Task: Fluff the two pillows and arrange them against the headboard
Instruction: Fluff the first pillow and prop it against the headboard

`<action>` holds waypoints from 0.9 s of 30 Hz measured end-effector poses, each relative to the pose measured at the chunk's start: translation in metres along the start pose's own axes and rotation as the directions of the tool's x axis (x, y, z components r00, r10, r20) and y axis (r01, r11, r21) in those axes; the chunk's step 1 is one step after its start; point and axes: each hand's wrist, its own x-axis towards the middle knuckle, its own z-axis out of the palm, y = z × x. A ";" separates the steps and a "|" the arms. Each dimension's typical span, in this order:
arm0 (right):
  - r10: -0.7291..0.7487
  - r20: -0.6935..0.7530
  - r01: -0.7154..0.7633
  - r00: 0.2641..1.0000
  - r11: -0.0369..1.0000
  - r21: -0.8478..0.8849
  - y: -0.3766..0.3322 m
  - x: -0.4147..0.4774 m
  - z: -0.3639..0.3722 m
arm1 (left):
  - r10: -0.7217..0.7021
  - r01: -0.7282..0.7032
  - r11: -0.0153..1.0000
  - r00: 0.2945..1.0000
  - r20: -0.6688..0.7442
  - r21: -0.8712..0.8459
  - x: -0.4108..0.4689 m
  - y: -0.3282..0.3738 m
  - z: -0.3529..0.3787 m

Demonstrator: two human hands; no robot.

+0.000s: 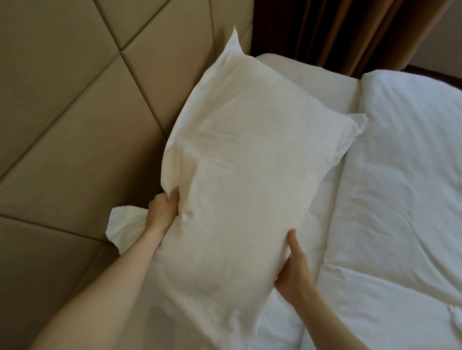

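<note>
A white pillow (242, 170) is held up in the air between the padded beige headboard (55, 84) and the bed. My left hand (162, 209) grips its left edge, fingers bunched into the fabric. My right hand (295, 269) clasps the right edge from below, the thumb on the front. A loose corner of the pillowcase hangs out behind my left wrist. The pillow's lower end reaches down past the bottom of the frame. A white padded shape, possibly a second pillow (315, 82), lies flat at the head of the bed, partly hidden behind the held one.
A rumpled white duvet (420, 206) covers the bed on the right. Brown curtains (355, 27) hang behind the far side of the bed. The headboard fills the whole left side of the view.
</note>
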 end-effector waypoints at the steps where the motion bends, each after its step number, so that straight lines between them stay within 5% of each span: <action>1: -0.030 0.029 0.028 0.999 0.998 0.053 -0.002 -0.002 0.000 | 0.035 -0.038 0.996 0.999 -0.040 -0.078 -0.007 0.010 -0.001; 5: -0.059 0.044 0.051 0.997 0.984 0.168 -0.017 -0.011 -0.005 | 0.209 -0.257 0.934 0.956 -0.206 -0.247 -0.037 0.056 -0.013; 11: -0.139 0.112 0.095 0.984 0.940 0.328 -0.038 -0.019 -0.007 | 0.460 -0.527 0.789 0.848 -0.264 -0.317 -0.086 0.147 -0.020; 17: -0.296 0.227 0.141 0.928 0.842 0.521 -0.060 -0.025 0.010 | 0.709 -0.760 0.611 0.650 -0.271 -0.223 -0.126 0.226 -0.014; 27: -0.447 0.091 0.357 0.890 0.807 0.470 -0.162 0.006 0.060 | 0.844 -0.887 0.461 0.444 -0.302 -0.017 -0.100 0.317 -0.011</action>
